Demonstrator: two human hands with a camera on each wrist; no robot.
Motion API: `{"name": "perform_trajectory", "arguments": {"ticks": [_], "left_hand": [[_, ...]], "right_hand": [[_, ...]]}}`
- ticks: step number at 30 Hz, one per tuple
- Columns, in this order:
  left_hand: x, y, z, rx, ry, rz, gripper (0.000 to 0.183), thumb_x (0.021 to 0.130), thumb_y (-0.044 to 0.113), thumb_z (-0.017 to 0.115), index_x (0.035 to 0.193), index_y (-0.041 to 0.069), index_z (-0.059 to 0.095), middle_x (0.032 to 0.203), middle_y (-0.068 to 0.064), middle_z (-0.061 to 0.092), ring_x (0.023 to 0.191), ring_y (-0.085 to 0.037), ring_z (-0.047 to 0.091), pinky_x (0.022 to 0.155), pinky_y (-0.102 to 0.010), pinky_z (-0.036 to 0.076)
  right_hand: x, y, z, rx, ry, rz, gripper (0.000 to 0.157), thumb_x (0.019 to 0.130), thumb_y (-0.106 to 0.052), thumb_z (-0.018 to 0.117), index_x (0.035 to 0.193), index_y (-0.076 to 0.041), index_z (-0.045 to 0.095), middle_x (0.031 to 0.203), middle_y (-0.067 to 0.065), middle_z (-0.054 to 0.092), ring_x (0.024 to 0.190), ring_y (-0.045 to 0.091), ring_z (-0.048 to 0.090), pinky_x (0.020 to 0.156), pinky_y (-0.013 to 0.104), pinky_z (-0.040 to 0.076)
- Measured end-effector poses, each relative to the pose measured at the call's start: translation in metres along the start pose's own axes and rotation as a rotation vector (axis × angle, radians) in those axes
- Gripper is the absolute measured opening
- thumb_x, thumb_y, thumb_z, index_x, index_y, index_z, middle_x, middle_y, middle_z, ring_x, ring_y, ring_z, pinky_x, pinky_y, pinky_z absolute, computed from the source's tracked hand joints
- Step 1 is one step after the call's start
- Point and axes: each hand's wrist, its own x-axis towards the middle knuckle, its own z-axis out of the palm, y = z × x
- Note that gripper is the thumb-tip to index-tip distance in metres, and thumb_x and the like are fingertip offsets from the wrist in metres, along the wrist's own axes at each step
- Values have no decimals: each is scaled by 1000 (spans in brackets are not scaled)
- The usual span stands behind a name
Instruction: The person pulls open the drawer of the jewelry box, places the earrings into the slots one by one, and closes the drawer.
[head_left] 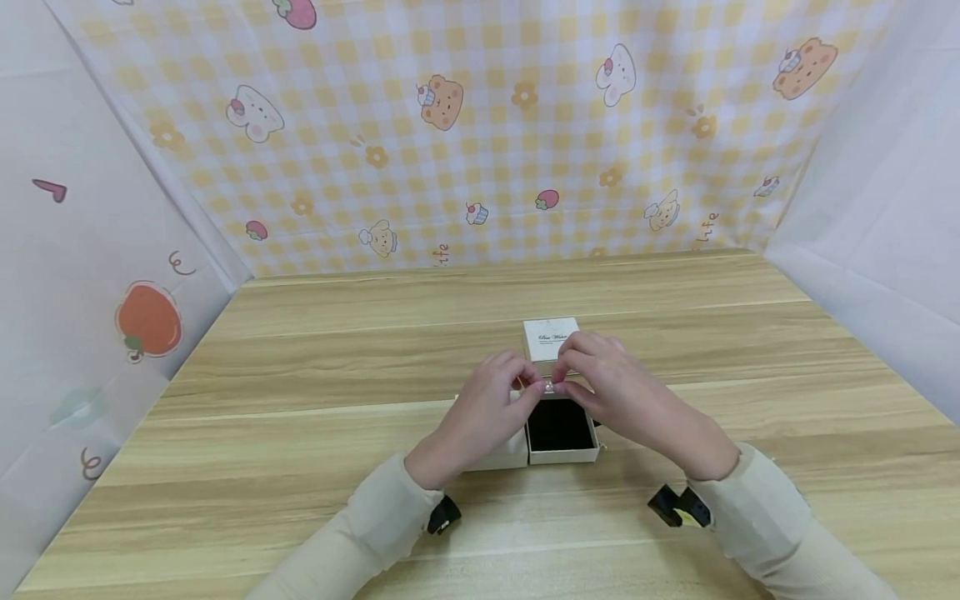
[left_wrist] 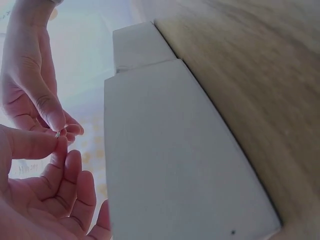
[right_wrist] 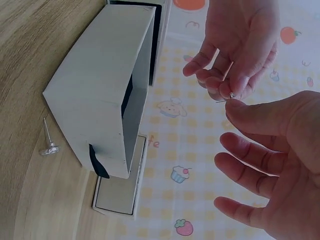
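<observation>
Above the open box, the left hand (head_left: 487, 412) and the right hand (head_left: 618, 392) meet fingertip to fingertip. Between them is a tiny stud earring (right_wrist: 231, 95) with a sparkling head and thin post, pinched by thumb and finger of each hand. The right hand's other fingers are spread in the right wrist view. Below the hands stands a white jewelry box drawer (head_left: 564, 457) lined in black. A second earring (right_wrist: 50, 148) lies on the table beside it, its post pointing away from the head.
Left of the drawer, a white box part (head_left: 498, 457) sits partly under the left hand. Behind is a white lid (head_left: 550, 329) with dark lettering. A black ribbon tab (right_wrist: 98, 162) sticks out of the drawer's side. A yellow checked cloth (head_left: 487, 150) hangs behind the wooden table (head_left: 300, 367).
</observation>
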Motion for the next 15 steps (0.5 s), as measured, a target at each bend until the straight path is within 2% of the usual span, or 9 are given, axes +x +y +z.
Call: {"name": "perform_trajectory", "arguments": {"ticks": [8, 15], "left_hand": [[-1, 2, -1, -66, -15, -55, 12, 91, 19, 54, 88, 13, 64, 90, 4, 58, 91, -12, 53, 81, -29, 44], [0, 1, -4, -10, -31, -40, 12, 90, 19, 54, 88, 13, 64, 90, 4, 58, 89, -13, 53, 79, -28, 45]], "right_hand": [[0, 0, 1, -29, 4, -26, 13, 78, -4, 72, 80, -10, 61, 90, 1, 57, 89, 19, 54, 82, 44, 44], [-1, 3, 2, -20, -7, -11, 13, 79, -5, 72, 80, -10, 61, 89, 0, 56, 90, 19, 54, 82, 44, 43]]}}
